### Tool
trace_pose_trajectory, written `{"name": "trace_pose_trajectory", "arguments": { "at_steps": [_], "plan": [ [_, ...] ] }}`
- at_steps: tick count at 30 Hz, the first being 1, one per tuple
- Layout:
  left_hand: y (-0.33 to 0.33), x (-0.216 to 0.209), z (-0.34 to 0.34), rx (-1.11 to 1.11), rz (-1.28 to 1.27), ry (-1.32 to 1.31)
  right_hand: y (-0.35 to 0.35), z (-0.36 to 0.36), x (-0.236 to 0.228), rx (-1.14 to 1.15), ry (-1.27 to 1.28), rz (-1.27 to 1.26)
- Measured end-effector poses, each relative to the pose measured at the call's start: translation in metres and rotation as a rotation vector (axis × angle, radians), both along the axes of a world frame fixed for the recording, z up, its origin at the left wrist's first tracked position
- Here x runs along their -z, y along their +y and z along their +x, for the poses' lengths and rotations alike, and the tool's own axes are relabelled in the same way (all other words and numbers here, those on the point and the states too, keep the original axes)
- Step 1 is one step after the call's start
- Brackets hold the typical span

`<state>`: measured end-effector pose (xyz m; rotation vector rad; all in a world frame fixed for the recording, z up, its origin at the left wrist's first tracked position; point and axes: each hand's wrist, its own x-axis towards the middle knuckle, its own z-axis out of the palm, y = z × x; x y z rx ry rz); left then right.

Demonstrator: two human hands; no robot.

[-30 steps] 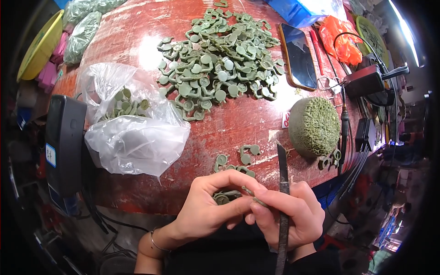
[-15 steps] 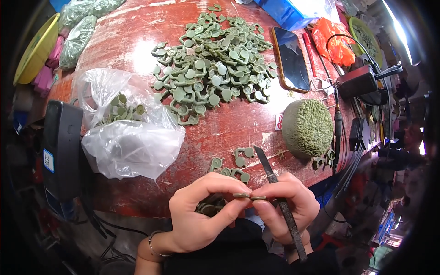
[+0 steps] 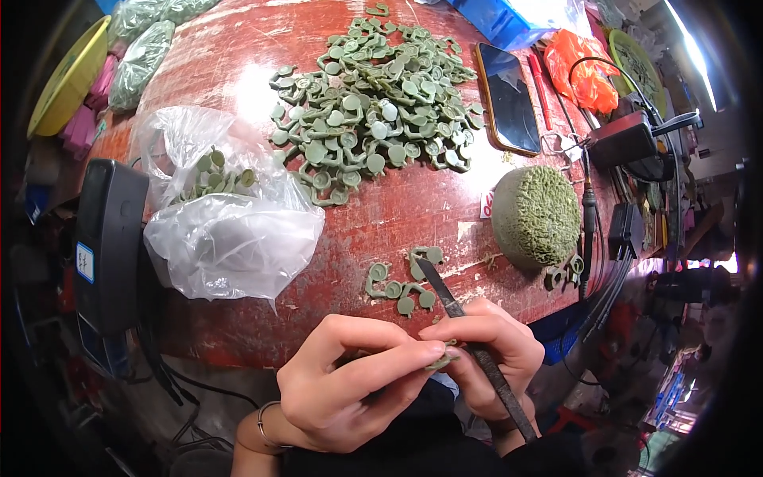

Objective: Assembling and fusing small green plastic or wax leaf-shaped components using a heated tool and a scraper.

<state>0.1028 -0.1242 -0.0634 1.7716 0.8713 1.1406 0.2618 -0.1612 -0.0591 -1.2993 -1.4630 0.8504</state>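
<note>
Low in the middle, my left hand (image 3: 346,385) is closed, its thumb and fingertips pinching a small green disc-ended piece (image 3: 442,362). Fingertips of my right hand (image 3: 505,358) meet the same piece from the other side. Across my right palm runs a dark flat blade-like tool (image 3: 486,362), gripped under the fingers, its slanted tip pointing up and away from me. Just beyond the hands, several loose green pieces (image 3: 393,289) with discs and curved arms lie on the table; the blade's tip overlaps one in view. My fingers partly hide the held piece.
A large heap of green pieces (image 3: 350,127) covers the far middle of the red table (image 3: 381,226). At left stand a clear plastic bag (image 3: 234,246) holding more and a black device (image 3: 111,246). To the right are a rough green cylinder (image 3: 536,216), a phone (image 3: 509,99) and cables.
My left hand has rolled over, its fingers now covering the dark pieces seen in its palm before. The pinched green piece has tilted. The view has shifted slightly.
</note>
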Motion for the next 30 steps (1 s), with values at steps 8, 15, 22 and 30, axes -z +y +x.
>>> {"name": "trace_pose_trajectory", "arguments": {
  "at_steps": [8,15,22,30],
  "plan": [
    [-0.005,-0.006,-0.004,0.006,0.015,0.058,0.0,-0.003,-0.001,-0.031,0.003,-0.062],
    [-0.002,-0.003,-0.004,-0.008,0.049,0.089,0.004,-0.001,-0.003,-0.039,-0.005,-0.063],
    [0.004,0.001,0.005,-0.037,0.039,0.09,-0.007,0.059,-0.005,0.597,0.023,0.047],
    [0.0,0.017,0.015,-0.12,-0.098,-0.028,0.004,0.179,0.026,0.883,-0.863,0.144]
  ]
}}
